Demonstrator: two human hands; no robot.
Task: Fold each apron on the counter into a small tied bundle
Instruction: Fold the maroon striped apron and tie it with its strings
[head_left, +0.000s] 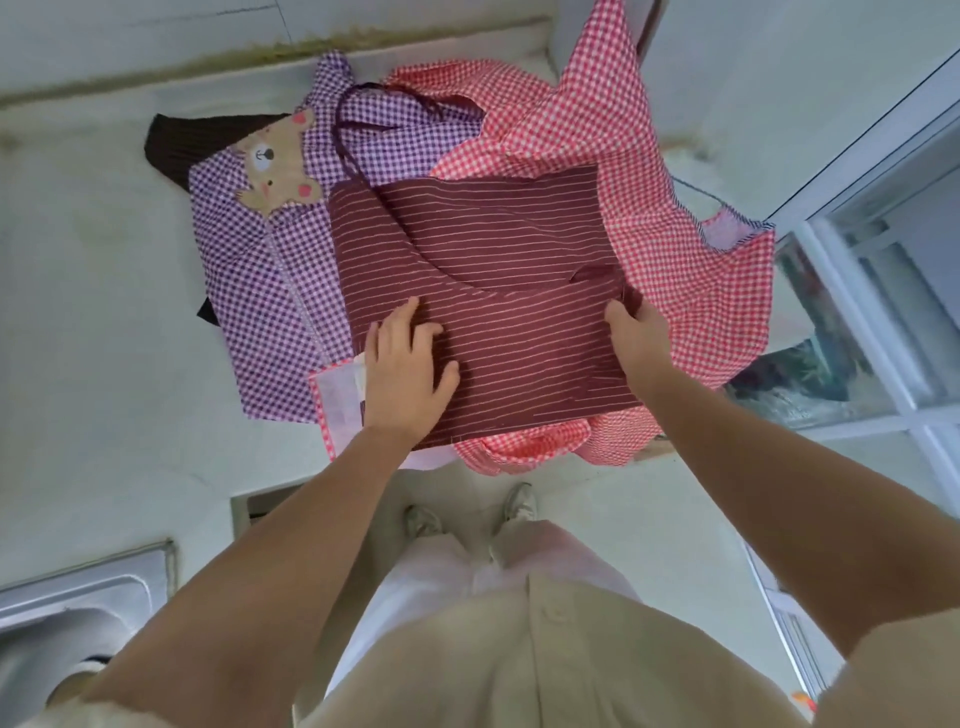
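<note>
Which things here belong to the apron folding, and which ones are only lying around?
For the job: maroon striped apron; purple checked apron with a bear patch; red checked apron; dark brown cloth under them, perhaps another apron; counter.
Only nearby: steel sink; window frame.

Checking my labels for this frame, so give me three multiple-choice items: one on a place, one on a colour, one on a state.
1. The bear patch is on: A. striped apron B. purple apron C. red apron
2. The striped apron is: A. maroon B. green C. yellow
3. The left hand: A. holds a tie B. hangs idle C. lies flat on the striped apron
Answers: 1 B, the bear sits among purple checks; 2 A, maroon cloth with pale stripes; 3 C, it presses the cloth, palm down.
</note>
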